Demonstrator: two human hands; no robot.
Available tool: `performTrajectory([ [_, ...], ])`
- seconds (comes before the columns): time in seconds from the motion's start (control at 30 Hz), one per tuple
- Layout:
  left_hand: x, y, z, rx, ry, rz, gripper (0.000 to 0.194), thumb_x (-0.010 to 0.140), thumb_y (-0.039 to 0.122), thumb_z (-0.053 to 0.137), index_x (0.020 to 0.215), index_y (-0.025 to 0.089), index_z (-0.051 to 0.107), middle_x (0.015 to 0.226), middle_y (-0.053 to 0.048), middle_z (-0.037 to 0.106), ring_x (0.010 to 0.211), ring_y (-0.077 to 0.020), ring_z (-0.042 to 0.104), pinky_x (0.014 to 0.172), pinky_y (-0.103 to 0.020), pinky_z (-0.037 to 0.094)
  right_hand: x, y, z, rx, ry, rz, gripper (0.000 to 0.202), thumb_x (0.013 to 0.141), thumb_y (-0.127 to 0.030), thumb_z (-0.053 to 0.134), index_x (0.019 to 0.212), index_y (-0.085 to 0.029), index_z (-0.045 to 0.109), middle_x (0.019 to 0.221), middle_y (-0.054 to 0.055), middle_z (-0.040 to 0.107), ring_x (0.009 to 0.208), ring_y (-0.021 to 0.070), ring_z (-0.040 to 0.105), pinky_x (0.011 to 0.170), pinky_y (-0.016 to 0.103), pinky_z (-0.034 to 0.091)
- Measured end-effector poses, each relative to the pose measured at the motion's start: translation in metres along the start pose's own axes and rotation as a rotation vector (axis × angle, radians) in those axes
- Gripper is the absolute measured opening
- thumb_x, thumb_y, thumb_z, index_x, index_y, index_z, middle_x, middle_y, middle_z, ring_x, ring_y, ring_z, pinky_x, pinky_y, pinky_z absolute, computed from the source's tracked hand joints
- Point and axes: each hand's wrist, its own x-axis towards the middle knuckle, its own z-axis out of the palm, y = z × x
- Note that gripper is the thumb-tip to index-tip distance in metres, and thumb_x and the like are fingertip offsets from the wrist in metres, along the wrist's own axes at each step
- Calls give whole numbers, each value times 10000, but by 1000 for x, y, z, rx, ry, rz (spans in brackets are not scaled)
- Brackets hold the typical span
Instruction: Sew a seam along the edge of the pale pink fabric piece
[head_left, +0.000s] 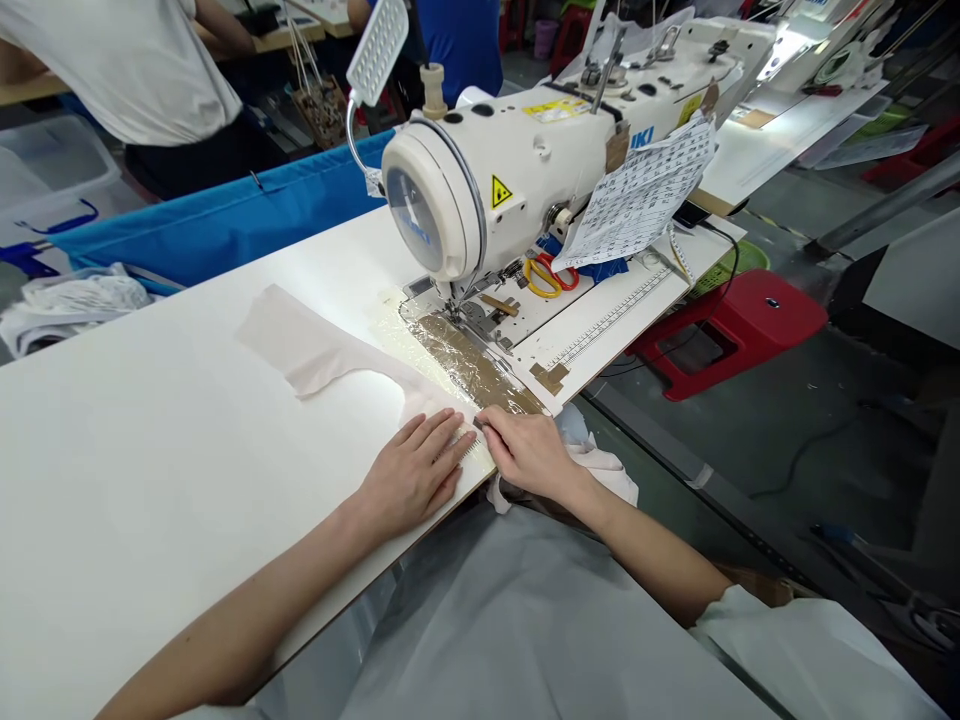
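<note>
A pale pink cut fabric piece (330, 345) with a curved edge lies flat on the white sewing table. My left hand (412, 470) rests on its near end, fingers stretched out and palm down, close to ruler-like marks at the table's front edge. Just to the right, my right hand (529, 450) is closed, thumb and fingers pinched around a small dark object (478, 424) at the fabric's end. Most of that object is hidden, so its kind is unclear. Beyond both hands stands a white sewing machine (510, 180), its needle area over the brown-taped bed (480, 365).
Yellow- and red-handled scissors (551, 275) lie beside the machine, under a hanging printed sheet (645, 195). A red stool (742, 325) stands to the right. More light fabric (600, 465) hangs below the table edge. A blue cloth bin (225, 220) and people are behind.
</note>
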Motion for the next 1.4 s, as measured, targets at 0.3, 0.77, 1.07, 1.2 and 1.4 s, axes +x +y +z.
performTrajectory([
  [0.3,1,8,0,29,-9,-45,371,974,248,437,1314,157,557,1359,-136,583,1292,-282,518,1025,-437,469,-25,12,-18,-32,-102,-41,172,915,-152,392,911,-182,561,749,11,636,647,141,561,561,286,217],
  [0.77,-1,-10,-5,33,-13,-84,386,994,249,387,1298,85,562,1370,-154,572,1307,-290,501,1071,-470,440,19,3,-6,-111,-74,-92,141,958,-161,410,941,-171,550,800,35,648,739,154,597,574,274,264],
  [1.07,-1,-8,0,38,-5,-64,383,998,263,398,1308,108,562,1342,-142,597,1276,-285,531,1031,-452,468,17,10,1,23,-14,-68,185,1001,-188,375,1086,-170,538,916,54,701,820,162,650,626,252,340],
  [1.2,0,-10,0,35,-2,-55,370,993,259,413,1293,112,571,1325,-140,608,1263,-284,538,1027,-448,463,23,4,-3,-37,-83,-49,172,990,-178,378,1056,-170,537,893,46,688,782,161,629,591,259,290],
  [1.4,2,-9,-2,54,19,-58,344,992,257,424,1269,134,586,1302,-120,625,1247,-263,550,1026,-418,455,10,12,-16,-101,-130,-120,129,905,-141,412,892,-176,535,764,26,636,677,151,553,559,289,211],
])
